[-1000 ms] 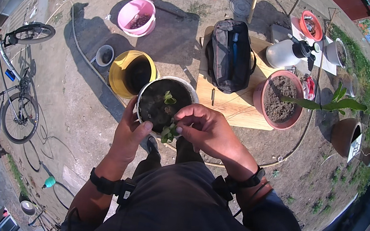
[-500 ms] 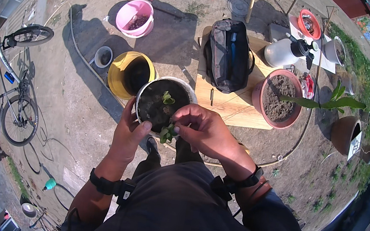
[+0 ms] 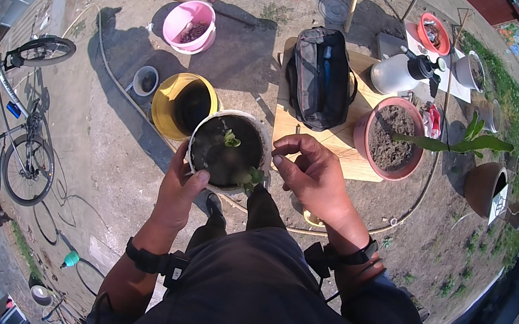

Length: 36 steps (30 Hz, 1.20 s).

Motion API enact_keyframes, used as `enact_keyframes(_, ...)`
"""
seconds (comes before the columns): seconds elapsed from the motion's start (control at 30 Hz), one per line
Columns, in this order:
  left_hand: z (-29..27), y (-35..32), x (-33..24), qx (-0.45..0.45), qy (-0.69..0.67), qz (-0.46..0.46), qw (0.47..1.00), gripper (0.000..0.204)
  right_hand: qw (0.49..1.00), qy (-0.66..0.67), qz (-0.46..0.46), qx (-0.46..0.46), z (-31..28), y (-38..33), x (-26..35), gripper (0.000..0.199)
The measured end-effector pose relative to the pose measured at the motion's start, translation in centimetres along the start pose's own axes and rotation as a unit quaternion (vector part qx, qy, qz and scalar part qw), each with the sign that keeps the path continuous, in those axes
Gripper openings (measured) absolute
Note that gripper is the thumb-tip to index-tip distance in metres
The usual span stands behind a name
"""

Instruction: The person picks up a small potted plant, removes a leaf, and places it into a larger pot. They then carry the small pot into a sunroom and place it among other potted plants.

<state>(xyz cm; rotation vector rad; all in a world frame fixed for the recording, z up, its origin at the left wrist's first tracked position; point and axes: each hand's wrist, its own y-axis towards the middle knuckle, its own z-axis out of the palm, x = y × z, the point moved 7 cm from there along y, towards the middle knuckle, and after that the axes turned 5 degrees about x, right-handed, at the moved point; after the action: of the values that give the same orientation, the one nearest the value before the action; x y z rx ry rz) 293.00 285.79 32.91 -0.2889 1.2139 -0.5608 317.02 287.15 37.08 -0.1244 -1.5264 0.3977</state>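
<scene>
White pot (image 3: 260, 127), dark soil (image 3: 213, 155) inside, held out before the dark-clothed torso (image 3: 267, 290), mouth facing up toward the head. One small green seedling (image 3: 231, 138) near the middle of the soil, leaves bright in sun. Leafy sprig (image 3: 252, 178) at the near right rim, blurred; rooted or loose, cannot tell.

Left hand (image 3: 180, 183) clasping the pot at its near left side, thumb at the rim, fingers against the outer wall and partly hidden. Right hand (image 3: 318, 181) let go, just beside the right rim; fingers loosely curled, thumb tip a little short of the forefinger. Black straps (image 3: 148, 258) on both wrists.

Beyond the pot, leftward: yellow bucket (image 3: 162, 105), close by and partly overlapped in this view; small grey vessel (image 3: 139, 70) near it; pink bucket (image 3: 207, 40) farther off. Rightward: wooden board (image 3: 343, 138), bearing an open dark bag (image 3: 302, 81). Reddish pot (image 3: 362, 134) of grey soil (image 3: 393, 142) at the board's right edge, white sprayer (image 3: 392, 76) behind. Bicycle (image 3: 12, 85) at far left, well apart.
</scene>
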Motion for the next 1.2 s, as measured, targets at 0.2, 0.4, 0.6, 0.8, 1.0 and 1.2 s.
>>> enact_keyframes(0.2,0.0,-0.3,0.2,0.008,-0.001,-0.016,1.0,0.087,0.999,0.031,0.019,-0.04,-1.8,-0.3,-1.0,0.022)
enact_keyframes(0.4,-0.2,-0.5,1.0,0.013,-0.044,-0.04,0.998,0.071,0.997,0.051,0.032,-0.055,-2.8,-0.9,-1.9,0.022)
enact_keyframes(0.6,-0.4,-0.4,1.9,0.027,-0.071,-0.06,0.995,0.063,0.993,0.082,0.044,-0.072,-3.4,-1.7,-3.1,0.022)
enact_keyframes(0.8,-0.2,-0.1,2.6,0.033,-0.047,-0.09,0.994,0.077,0.991,0.085,0.071,-0.08,-4.1,-2.8,-5.9,0.022)
enact_keyframes(1.0,-0.7,-0.3,3.3,0.02,-0.031,-0.088,0.995,0.073,0.991,0.035,0.108,-0.074,-4.4,-3.8,-8.2,0.027)
enact_keyframes(1.2,-0.8,0.3,3.5,0.024,-0.021,-0.102,0.994,0.08,0.983,-0.002,0.151,-0.102,-6.8,-5.4,-10.7,0.03)
